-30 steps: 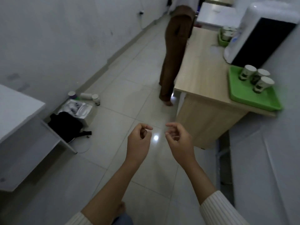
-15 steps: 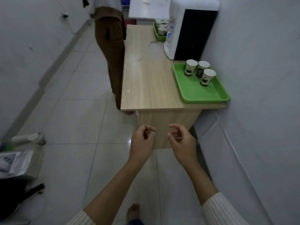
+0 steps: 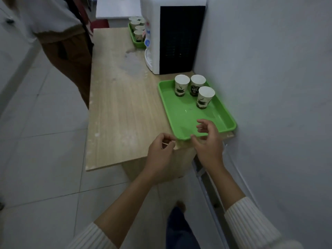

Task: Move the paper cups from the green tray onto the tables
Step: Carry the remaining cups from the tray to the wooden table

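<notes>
Room: narrow & dim; grey wall (image 3: 269, 87) on your right, pale tiled floor (image 3: 45, 141) on your left.
Table (image 3: 122, 105): wood top, runs away from you along the wall; its near end lies under your hands.
Tray (image 3: 181, 115): green, flat on table's near right corner, wall side.
Left cup (image 3: 181, 85): paper, upright, mouth up, on tray by its far rim.
Right cup (image 3: 197, 85): same sort, upright, just beside left cup, also at far rim.
Near cup (image 3: 205, 97): upright on tray, just in front of right cup, twd the wall; can't tell if the two touch.
L hand (image 3: 161, 153): yours, over table's near edge, just left of tray's corner; fingers loosely curled in, thumb tip vs forefinger tip; holds nothing that shows.
R hand (image 3: 209, 142): yours, over tray's near end; fingers apart & half bent, nothing in it. Thumb is at the near rim, can't tell if it touches. Apart from all 3 cups.
Dispenser (image 3: 172, 38): white box w/ black side panel, on table vs the wall, just beyond tray.
Far tray (image 3: 138, 44): 2nd green one, at table's far end beside dispenser, w/ far cups (image 3: 138, 34) standing in it.
Person (image 3: 68, 47): stands at table's left side; white top, brown trousers.
Sleeve (image 3: 251, 223): white, ribbed, on your R forearm; same on the L.
</notes>
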The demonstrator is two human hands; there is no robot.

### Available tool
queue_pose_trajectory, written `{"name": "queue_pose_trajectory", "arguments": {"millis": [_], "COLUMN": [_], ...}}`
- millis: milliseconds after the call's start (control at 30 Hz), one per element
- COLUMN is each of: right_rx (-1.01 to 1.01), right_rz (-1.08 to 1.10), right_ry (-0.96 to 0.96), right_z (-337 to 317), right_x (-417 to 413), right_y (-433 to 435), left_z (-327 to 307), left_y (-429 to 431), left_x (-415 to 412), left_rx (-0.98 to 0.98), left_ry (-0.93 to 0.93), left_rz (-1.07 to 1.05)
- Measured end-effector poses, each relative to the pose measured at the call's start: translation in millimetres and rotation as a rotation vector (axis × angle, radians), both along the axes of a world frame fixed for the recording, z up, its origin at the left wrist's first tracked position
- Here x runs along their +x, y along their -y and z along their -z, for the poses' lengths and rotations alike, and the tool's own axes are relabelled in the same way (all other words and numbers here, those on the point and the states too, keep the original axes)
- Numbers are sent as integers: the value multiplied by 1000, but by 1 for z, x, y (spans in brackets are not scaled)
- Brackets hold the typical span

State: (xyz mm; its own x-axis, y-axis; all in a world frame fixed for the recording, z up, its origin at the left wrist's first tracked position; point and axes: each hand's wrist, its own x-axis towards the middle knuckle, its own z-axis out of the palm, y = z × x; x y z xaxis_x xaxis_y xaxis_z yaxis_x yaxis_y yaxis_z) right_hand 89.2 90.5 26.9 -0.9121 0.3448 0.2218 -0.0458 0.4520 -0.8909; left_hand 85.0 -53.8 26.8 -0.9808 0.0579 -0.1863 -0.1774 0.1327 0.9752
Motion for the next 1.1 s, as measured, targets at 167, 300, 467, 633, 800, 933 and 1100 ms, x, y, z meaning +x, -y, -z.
{"name": "queue_pose_trajectory", "arguments": {"millis": [167, 300, 467, 633, 800, 933, 1100], "right_rx": [154, 236, 280, 265, 245, 231, 154], "right_rz": [26, 2, -50, -101, -151, -149, -112], "right_ry": [12, 52, 138, 206, 262, 266, 257], "right_z": [16, 24, 43, 56, 62, 64, 57], "right_x": [-81, -136, -198, -237, -253, -256, -248], "right_y": [-56, -93, -129, -141, -146, -145, -142], "left_z": [15, 32, 52, 68, 73, 75, 72], "left_y": [-65, -104, -143, -164, -175, -177, -178], "left_x": [-88, -141, -190, -219, -231, -235, -240], "left_rx": [100, 132, 248, 366, 395, 405, 496], "left_ry": [176, 347, 570, 691, 744, 772, 797], "left_rz": [-11, -4, -46, -124, -166, -173, -177]}}
